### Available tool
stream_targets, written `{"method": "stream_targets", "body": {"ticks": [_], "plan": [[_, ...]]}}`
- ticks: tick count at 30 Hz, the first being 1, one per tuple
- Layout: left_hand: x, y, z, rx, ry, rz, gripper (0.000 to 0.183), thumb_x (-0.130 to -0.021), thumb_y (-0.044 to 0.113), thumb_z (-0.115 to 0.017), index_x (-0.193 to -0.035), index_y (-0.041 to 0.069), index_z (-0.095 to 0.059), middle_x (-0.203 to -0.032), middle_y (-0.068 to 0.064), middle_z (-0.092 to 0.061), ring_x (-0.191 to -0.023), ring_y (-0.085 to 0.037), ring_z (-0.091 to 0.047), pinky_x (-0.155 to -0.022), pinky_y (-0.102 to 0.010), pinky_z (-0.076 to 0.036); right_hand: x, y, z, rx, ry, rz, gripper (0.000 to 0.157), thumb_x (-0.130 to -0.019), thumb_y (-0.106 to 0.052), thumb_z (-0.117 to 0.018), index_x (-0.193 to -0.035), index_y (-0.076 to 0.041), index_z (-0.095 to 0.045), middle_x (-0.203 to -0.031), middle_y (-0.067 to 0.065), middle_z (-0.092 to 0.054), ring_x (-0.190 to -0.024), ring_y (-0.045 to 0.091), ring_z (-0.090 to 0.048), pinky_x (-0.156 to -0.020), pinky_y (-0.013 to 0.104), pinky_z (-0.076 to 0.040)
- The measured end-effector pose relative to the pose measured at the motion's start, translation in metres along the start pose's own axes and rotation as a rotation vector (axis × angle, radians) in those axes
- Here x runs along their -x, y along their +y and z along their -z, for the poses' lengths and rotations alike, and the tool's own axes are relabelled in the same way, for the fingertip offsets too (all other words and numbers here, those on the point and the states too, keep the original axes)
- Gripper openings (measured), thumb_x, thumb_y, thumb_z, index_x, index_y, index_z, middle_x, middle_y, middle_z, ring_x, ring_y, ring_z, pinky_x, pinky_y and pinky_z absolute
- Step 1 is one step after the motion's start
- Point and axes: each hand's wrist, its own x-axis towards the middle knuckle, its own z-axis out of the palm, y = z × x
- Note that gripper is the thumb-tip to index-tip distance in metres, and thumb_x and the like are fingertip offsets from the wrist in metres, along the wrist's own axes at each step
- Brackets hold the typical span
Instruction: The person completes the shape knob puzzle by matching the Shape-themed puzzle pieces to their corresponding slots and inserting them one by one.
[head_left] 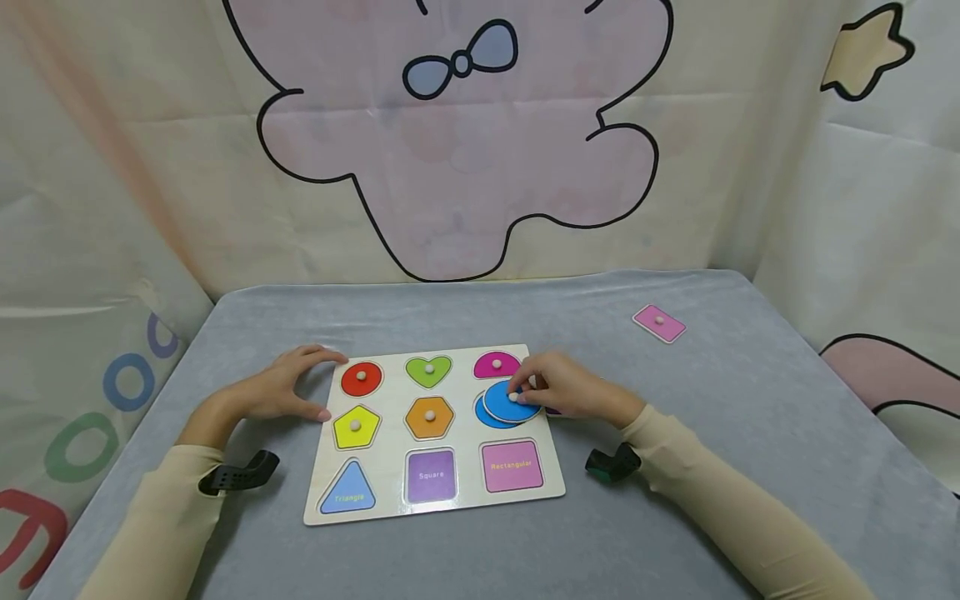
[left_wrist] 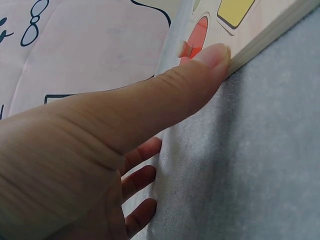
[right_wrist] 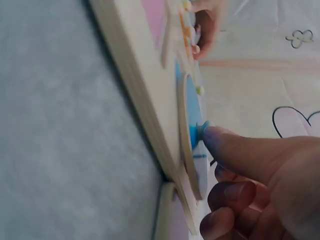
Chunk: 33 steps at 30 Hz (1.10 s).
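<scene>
A wooden puzzle board (head_left: 390,506) with shaped recesses lies on the table. My right hand (head_left: 566,387) pinches the white knob of a blue oval puzzle piece (head_left: 501,408), which overlaps the blue oval recess and sits off to its upper right. In the right wrist view the oval piece (right_wrist: 194,100) is close over the board's face, slightly tilted. At the board's left side, my left hand (head_left: 273,385) has its fingers spread, with the thumb (left_wrist: 192,75) on the edge and the index fingertip at the upper left corner.
Red circle (head_left: 352,386), green heart (head_left: 427,379), magenta semicircle, yellow pentagon and orange hexagon pieces sit in the board. The triangle (head_left: 348,493), square and rectangle (head_left: 512,479) recesses show printed words. A pink rectangular piece (head_left: 659,323) lies at the back right; a purple piece (right_wrist: 177,220) lies against the board's right edge.
</scene>
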Motion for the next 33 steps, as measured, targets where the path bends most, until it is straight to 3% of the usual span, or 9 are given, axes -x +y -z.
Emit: {"method": "stream_targets", "body": {"ticks": [6,24,33], "plan": [[0.0,0.0,0.0,0.001,0.005,-0.004,0.084,-0.075,0.042,-0.087,-0.146,0.022,-0.048,-0.159,-0.025,-0.028,-0.141,-0.052,-0.024,-0.107,-0.082,-0.027,-0.002,-0.002,-0.004,0.014,-0.001,-0.006,0.01,-0.093,-0.011,-0.073,-0.101,-0.009,-0.077,-0.085,0.0,-0.063,-0.067,0.006,-0.05,-0.064,0.02,-0.045],[0.001,-0.001,0.0,-0.004,0.009,-0.014,0.083,-0.075,0.042,-0.087,-0.146,0.022,-0.048,-0.158,-0.026,-0.029,-0.14,-0.052,-0.025,-0.106,-0.081,-0.029,-0.006,-0.002,-0.011,-0.08,-0.047,-0.054,0.015,-0.094,-0.012,-0.072,-0.107,-0.011,-0.078,-0.08,-0.002,-0.059,-0.066,0.009,-0.051,-0.061,0.018,-0.043],[0.0,-0.001,0.0,-0.006,0.006,-0.007,0.084,-0.075,0.042,-0.087,-0.147,0.022,-0.048,-0.158,-0.026,-0.029,-0.14,-0.053,-0.025,-0.105,-0.081,-0.03,-0.004,-0.001,-0.006,-0.17,-0.08,-0.074,0.02,-0.096,-0.016,-0.07,-0.113,-0.008,-0.075,-0.086,0.001,-0.059,-0.067,0.012,-0.052,-0.058,0.019,-0.043]]}}
